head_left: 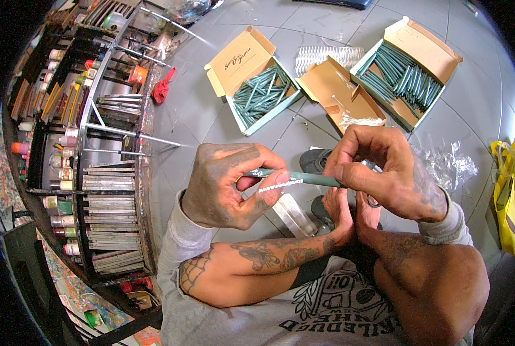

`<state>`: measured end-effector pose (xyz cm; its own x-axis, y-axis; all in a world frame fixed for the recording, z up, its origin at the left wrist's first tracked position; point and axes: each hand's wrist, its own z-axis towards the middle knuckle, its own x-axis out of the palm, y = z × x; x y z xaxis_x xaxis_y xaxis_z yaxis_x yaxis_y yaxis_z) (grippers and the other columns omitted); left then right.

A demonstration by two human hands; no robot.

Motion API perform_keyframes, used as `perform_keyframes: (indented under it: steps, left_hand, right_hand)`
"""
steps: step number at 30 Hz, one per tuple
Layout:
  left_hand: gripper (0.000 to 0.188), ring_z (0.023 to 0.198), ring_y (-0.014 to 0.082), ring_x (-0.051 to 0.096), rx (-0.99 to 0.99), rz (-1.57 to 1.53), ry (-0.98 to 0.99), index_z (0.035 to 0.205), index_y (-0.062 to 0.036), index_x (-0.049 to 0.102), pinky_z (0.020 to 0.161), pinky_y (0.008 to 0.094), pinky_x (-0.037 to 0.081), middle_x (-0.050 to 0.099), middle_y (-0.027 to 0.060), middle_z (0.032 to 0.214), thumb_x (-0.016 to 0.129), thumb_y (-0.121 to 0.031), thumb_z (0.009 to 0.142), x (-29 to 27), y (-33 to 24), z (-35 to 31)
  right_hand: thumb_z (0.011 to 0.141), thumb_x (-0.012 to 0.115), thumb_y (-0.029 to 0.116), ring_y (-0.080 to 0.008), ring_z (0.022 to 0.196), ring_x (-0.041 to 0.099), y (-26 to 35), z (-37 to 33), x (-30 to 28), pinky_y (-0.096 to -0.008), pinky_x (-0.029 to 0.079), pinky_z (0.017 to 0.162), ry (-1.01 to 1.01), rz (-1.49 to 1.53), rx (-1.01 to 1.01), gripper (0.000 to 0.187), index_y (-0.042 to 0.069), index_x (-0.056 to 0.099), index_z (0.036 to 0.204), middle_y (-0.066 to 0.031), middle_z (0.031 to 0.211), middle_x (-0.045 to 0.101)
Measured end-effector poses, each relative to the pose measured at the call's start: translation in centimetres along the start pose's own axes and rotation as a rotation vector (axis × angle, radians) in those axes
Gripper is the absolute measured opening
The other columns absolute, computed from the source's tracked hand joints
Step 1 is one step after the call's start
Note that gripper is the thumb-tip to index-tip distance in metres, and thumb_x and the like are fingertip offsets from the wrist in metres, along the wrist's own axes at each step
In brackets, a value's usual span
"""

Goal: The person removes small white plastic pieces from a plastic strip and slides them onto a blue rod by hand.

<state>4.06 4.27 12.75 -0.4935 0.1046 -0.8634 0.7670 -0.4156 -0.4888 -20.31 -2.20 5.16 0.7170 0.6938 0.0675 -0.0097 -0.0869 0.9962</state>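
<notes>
A slim teal pen with white print along its barrel lies crosswise between my two hands. Its left end is pinched in my left hand, thumb against the side and fingers curled behind. The fingertips of my right hand close on the other end and hide its tip. Under the right palm shows a metal loop, perhaps a scissors handle; the rest of it is hidden. Farther off, an open box holds a jumble of similar teal pens, and a second open box at the right holds more in rows.
A brown carton lies open between the boxes, with a clear plastic tray behind. Crumpled clear wrap and a yellow bag are at right. A metal-framed rack of jars and frames lines the left. My feet are below my hands.
</notes>
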Motion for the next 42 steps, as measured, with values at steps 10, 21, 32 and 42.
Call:
perform_keyframes:
  steps: [10,21,32,42]
  left_hand:
    - [0.011,0.041,0.0083,0.046,0.016,0.006,-0.012,0.085,-0.0067,0.069,0.04,0.0248,0.034,0.063,0.0009,0.065,0.074,-0.015,0.079,0.1,0.0,0.0]
    - [0.01,0.042,0.01,0.048,-0.015,0.01,-0.006,0.081,-0.007,0.069,0.041,0.0256,0.036,0.062,0.001,0.064,0.074,-0.015,0.08,0.1,-0.7,0.2]
    - [0.011,0.042,0.0118,0.05,0.015,0.003,0.005,0.08,-0.0056,0.068,0.04,0.0267,0.037,0.062,0.0021,0.062,0.072,-0.015,0.084,0.4,-0.8,0.4]
    - [0.01,0.042,0.0167,0.053,0.065,0.078,-0.013,0.08,-0.006,0.065,0.04,0.0296,0.039,0.061,0.0037,0.061,0.067,-0.012,0.087,0.6,-1.5,0.5]
  right_hand:
    - [0.086,0.068,0.01,-0.0126,0.083,0.064,0.4,0.0,0.4,-0.0306,0.052,0.081,0.015,0.003,-0.039,0.013,0.001,0.06,0.081,-0.0088,0.087,0.069]
    - [0.078,0.074,0.016,-0.0181,0.088,0.064,0.9,0.4,1.4,-0.0327,0.05,0.081,-0.156,-0.217,-0.385,0.021,0.002,0.066,0.091,-0.0101,0.098,0.069]
    - [0.081,0.075,0.01,-0.022,0.09,0.066,0.0,1.4,1.7,-0.0331,0.051,0.081,0.02,-0.19,-0.56,0.017,-0.001,0.067,0.091,-0.0125,0.094,0.068]
    - [0.085,0.076,0.004,-0.0136,0.081,0.064,-0.4,0.9,2.9,-0.0284,0.051,0.074,-0.028,0.036,-0.323,0.011,-0.001,0.066,0.084,-0.0086,0.086,0.068]
